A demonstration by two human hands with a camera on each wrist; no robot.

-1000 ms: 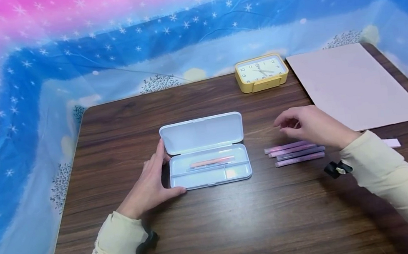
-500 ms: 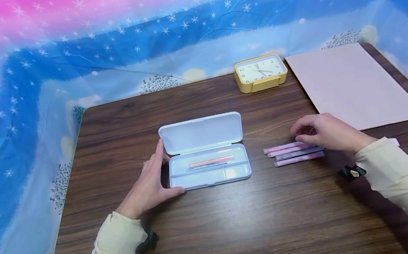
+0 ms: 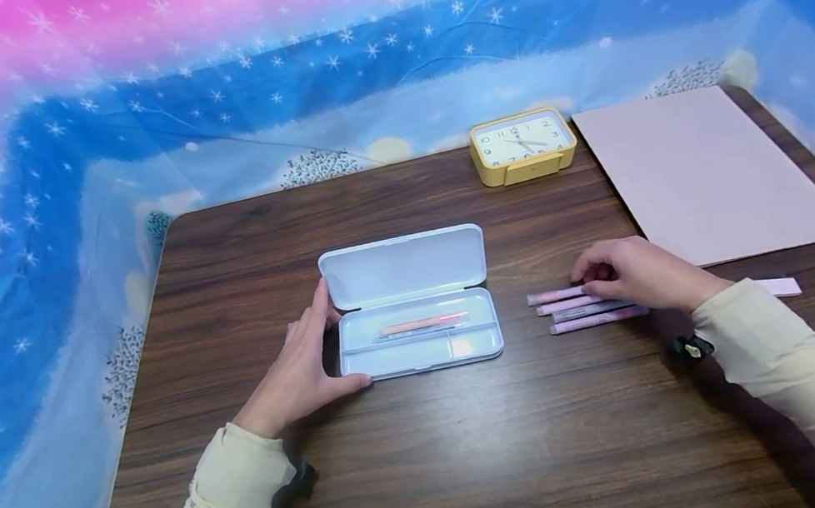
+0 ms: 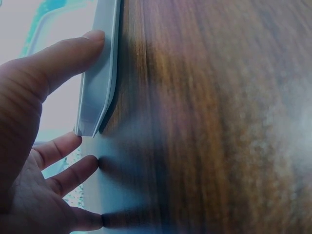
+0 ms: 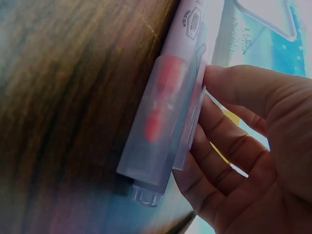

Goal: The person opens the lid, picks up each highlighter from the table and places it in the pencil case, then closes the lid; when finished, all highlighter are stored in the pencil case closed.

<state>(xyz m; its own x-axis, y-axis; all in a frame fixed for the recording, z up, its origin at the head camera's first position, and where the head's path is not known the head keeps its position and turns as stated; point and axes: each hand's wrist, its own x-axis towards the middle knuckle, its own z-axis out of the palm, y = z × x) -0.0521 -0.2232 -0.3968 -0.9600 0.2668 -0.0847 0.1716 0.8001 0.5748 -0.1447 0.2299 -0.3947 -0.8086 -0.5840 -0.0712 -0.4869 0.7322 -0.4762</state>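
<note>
A white pencil case (image 3: 421, 361) lies with its lid raised, and a thin orange pen (image 3: 423, 323) rests in its back compartment. My left hand (image 3: 300, 367) holds the case's left end, thumb on the front edge and index finger near the hinge; in the left wrist view the thumb (image 4: 73, 56) presses the case's side. To the right, several pale pink and grey highlighters (image 3: 562, 324) lie side by side. My right hand (image 3: 636, 270) pinches one at its right end. In the right wrist view, the nearest highlighter (image 5: 161, 112) has a clear cap over a red tip; fingers partly hide the pinched one.
A yellow alarm clock (image 3: 524, 148) stands at the table's back edge. A pale pink board (image 3: 715, 169) lies at the back right. Behind the right wrist, a small whitish strip (image 3: 781, 287) shows. Snowflake-patterned cloth (image 3: 354, 50) surrounds the table.
My right hand has come down from above the highlighters, drifting right and then slightly back left, and now touches them. The left hand and the pencil case have stayed put.
</note>
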